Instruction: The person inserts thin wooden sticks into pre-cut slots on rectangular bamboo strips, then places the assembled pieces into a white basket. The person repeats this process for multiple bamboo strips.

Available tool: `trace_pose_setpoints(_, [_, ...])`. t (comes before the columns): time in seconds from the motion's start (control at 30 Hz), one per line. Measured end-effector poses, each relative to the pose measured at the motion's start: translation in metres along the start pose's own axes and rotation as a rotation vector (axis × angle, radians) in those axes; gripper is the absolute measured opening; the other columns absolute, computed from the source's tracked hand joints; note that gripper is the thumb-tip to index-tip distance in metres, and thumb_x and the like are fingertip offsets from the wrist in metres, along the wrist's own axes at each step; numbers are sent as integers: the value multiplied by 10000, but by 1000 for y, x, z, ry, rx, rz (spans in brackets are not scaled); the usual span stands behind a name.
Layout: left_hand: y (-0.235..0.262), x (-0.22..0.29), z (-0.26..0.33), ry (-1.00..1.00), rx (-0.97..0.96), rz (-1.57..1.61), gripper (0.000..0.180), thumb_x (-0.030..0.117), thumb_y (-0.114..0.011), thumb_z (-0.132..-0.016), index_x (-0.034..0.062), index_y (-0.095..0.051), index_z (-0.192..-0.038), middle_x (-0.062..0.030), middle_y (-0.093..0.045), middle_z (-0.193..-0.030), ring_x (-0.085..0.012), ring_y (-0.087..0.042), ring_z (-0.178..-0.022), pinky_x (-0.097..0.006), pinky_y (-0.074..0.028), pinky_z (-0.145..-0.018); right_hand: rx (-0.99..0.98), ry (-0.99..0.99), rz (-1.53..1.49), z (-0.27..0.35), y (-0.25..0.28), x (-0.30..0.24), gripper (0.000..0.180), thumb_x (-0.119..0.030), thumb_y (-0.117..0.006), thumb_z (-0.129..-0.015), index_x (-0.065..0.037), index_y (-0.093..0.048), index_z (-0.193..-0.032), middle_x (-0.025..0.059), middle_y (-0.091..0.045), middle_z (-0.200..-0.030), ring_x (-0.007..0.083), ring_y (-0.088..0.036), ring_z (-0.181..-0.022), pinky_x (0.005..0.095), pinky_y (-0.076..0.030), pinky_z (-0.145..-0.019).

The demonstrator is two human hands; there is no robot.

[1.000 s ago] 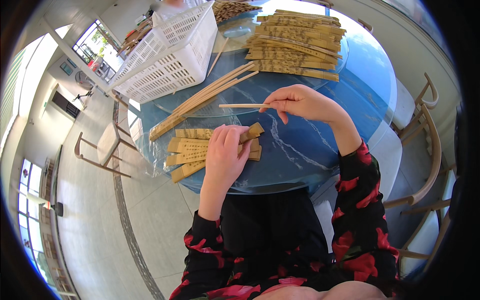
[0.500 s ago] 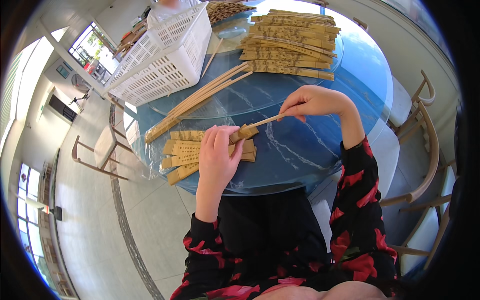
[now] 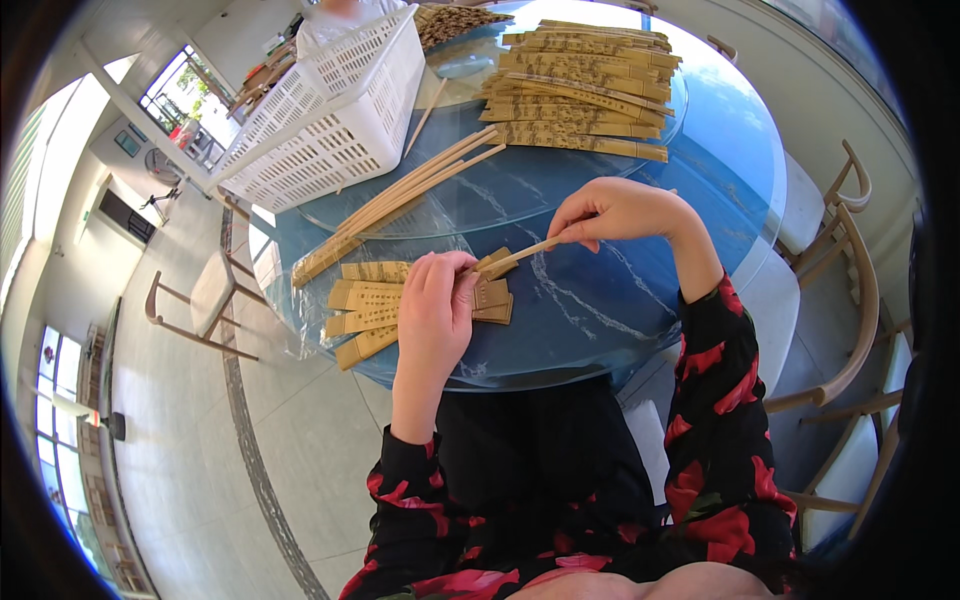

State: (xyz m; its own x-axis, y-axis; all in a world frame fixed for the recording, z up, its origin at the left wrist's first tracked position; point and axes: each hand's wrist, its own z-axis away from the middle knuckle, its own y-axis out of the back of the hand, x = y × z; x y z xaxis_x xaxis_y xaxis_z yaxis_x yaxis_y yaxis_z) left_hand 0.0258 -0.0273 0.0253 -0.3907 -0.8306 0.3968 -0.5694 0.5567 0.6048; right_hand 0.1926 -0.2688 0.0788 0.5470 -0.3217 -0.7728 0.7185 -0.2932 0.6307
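My left hand (image 3: 435,310) is closed, its thumb and fingers pinching a yellow-brown paper chopstick sleeve (image 3: 500,265). Between my right fingertips are pale wooden chopsticks (image 3: 528,250), whose near end reaches the mouth of that sleeve; how far inside they sit is hidden by my left fingers. My right hand (image 3: 615,213) is closed round their other end, and a tip shows past the wrist. Beneath my left hand, flat printed sleeves (image 3: 362,322) lie fanned out on the blue table. Beyond them, several loose chopsticks (image 3: 425,180) rest in a slanting bundle on more sleeves.
A white perforated plastic basket (image 3: 345,140) stands at the far left of the marbled blue table (image 3: 560,350). A big stack of filled-looking sleeves (image 3: 585,95) lies at the back. Another pile (image 3: 450,22) is behind it. Wooden chairs (image 3: 850,310) flank the table; a person (image 3: 340,30) sits opposite.
My right hand has shifted slightly left and down, bringing the chopsticks closer to my left hand. The sleeve in my left fingers has tilted a little.
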Motion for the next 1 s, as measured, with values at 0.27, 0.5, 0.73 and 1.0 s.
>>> trace_pose_setpoints(0.27, [2,3,-8,-168,108,-111,76,-11,-689,-875,27,-640,-919,-89,-667,-900,-310,-627,-929,-393,-497,-873,-1,-8,30,1,-5,-9,216,-199,-609,-1003,-65,-766,-1066,-18,-642,-679,87,-585,-642,277,-446,-626])
trace_pose_setpoints(0.5, [1,-7,-2,-122,157,-106,74,-33,-671,-887,19,-632,-922,-89,-665,-904,-307,-622,-924,-387,-502,-852,-21,35,-32,-6,-15,-15,208,-173,-601,-1016,-43,-753,-1072,-10,-605,-658,71,-562,-616,263,-431,-592])
trace_pose_setpoints(0.73, [-1,-10,2,19,172,-146,53,-26,-651,-926,10,-613,-935,-101,-655,-901,-302,-612,-891,-383,-503,-811,261,113,159,-13,-32,-16,175,-189,-658,-951,-102,-763,-1061,35,-649,-702,213,-614,-671,351,-464,-641])
trace_pose_setpoints(1.0, [4,-10,-4,-66,267,-236,70,11,-702,-875,56,-661,-909,-73,-679,-1091,-300,-586,-1068,-401,-435,-980,447,323,303,-29,-65,-13,297,-155,-669,-934,-139,-703,-1229,129,-726,-958,343,-679,-910,457,-528,-792])
